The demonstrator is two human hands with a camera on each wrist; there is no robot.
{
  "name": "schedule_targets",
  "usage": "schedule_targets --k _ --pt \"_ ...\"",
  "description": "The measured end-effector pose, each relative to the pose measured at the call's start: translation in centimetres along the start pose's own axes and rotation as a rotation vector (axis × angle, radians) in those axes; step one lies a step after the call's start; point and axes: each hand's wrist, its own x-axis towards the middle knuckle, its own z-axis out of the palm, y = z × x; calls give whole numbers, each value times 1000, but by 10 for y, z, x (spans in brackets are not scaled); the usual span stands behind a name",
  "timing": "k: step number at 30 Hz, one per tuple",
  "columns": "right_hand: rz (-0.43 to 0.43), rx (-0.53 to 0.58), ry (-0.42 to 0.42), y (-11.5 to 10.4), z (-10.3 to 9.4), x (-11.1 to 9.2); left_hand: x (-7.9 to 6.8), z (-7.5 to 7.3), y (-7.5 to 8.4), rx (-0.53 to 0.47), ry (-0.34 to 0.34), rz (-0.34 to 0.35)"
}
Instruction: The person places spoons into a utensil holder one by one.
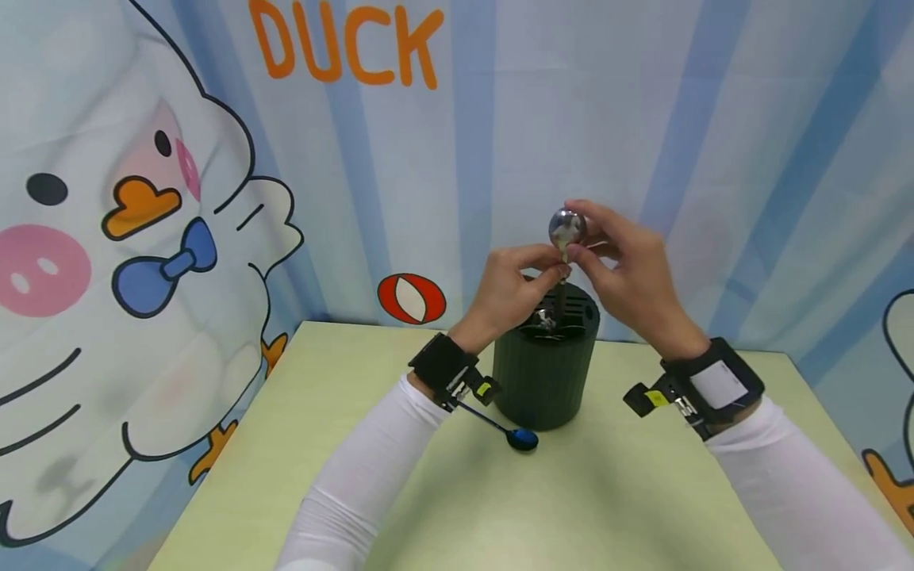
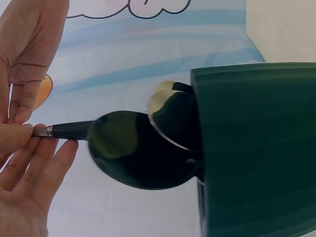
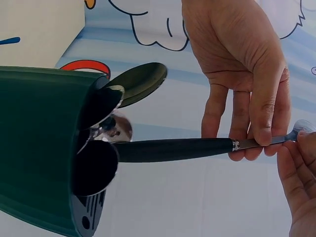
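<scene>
A spoon with a shiny metal bowl [image 1: 566, 225] and a black handle [image 3: 177, 149] stands upright, bowl up, above a dark green utensil holder [image 1: 544, 381]. My left hand [image 1: 516, 287] pinches its metal neck just above the handle. Higher up, my right hand [image 1: 631, 274] holds it at the bowl between thumb and fingers. Several more utensils stick out of the holder, among them a large spoon bowl [image 2: 140, 148] in the left wrist view. Whether the handle's lower end is inside the holder I cannot tell, as these bowls partly hide it.
A small blue spoon [image 1: 523, 439] lies on the pale yellow table [image 1: 343, 412], by the holder's front left and partly behind my left wrist. Slots show in the holder's black top [image 3: 89, 212]. A printed curtain [image 1: 571, 103] hangs close behind the table.
</scene>
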Motion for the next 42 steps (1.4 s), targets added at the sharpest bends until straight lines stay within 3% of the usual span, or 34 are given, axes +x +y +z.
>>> schedule_targets --k 7,13,25,35,42 --pt "34 -1 -37 27 9 -10 -4 8 -10 -27 10 -83" --pt "84 -2 -71 53 16 -25 -10 12 -18 -42 -38 -151" --pt "161 -6 -115 67 25 -47 -19 12 -22 -78 -41 -228" --pt "197 -6 -103 76 31 -66 -20 14 -25 -47 -28 -176" --pt "219 7 -123 81 35 -77 -24 16 -31 8 -90 -222"
